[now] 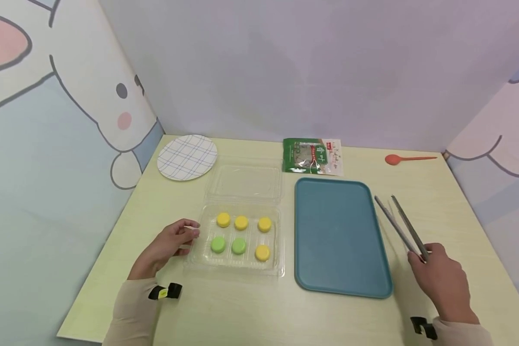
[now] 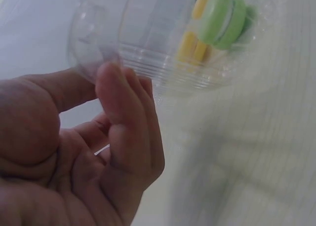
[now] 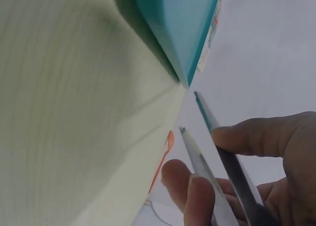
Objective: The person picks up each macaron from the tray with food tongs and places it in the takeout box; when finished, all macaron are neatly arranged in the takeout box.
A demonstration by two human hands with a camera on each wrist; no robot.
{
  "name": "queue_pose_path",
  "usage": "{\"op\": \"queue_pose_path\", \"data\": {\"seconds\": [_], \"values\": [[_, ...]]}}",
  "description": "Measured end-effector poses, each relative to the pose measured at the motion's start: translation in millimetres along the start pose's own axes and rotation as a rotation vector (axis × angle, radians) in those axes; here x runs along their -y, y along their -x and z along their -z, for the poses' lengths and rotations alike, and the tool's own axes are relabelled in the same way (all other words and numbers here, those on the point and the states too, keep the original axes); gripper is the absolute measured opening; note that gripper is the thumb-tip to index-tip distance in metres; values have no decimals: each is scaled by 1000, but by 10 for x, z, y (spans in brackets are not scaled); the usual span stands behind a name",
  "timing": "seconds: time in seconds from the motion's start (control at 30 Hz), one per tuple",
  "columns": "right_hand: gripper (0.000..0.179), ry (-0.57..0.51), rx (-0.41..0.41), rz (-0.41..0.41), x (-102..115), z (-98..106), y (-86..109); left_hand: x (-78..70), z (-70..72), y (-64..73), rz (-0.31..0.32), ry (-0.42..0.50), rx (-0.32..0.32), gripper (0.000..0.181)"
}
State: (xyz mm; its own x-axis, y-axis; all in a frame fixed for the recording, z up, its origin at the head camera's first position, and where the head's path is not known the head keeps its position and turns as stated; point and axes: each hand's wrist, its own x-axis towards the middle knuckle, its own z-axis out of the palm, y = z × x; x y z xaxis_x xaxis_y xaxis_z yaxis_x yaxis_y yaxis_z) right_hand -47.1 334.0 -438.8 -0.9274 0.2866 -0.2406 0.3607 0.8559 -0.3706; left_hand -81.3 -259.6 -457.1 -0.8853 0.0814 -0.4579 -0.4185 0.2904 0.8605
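Note:
My left hand (image 1: 171, 241) pinches the left edge of a clear plastic container (image 1: 242, 267), thumb and fingers closed on its rim in the left wrist view. Its hinged lid (image 1: 245, 182) lies folded back behind it. Inside are several yellow macarons (image 1: 240, 222) and two green macarons (image 1: 239, 246) in rows. On the right, my right hand (image 1: 444, 278) grips metal tongs (image 1: 408, 226) between thumb and fingers. The tongs' arms stand apart with nothing between their tips, just right of a blue tray (image 1: 341, 235).
A checked plate (image 1: 187, 157) sits at the back left. Behind the tray lies a green and white food packet (image 1: 313, 156). An orange spoon (image 1: 410, 158) rests at the back right. Walls border the table's rear and sides.

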Motion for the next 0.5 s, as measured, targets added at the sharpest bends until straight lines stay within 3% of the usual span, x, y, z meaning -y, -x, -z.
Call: {"op": "queue_pose_path", "data": {"seconds": [0.17,0.5], "values": [[57,-10,36,-57,-70,-15,-31,12,3,2,7,-4,-4,37],[64,43,113,-68,-132,-73,-121,0,0,10,4,-7,-4,37]]}}
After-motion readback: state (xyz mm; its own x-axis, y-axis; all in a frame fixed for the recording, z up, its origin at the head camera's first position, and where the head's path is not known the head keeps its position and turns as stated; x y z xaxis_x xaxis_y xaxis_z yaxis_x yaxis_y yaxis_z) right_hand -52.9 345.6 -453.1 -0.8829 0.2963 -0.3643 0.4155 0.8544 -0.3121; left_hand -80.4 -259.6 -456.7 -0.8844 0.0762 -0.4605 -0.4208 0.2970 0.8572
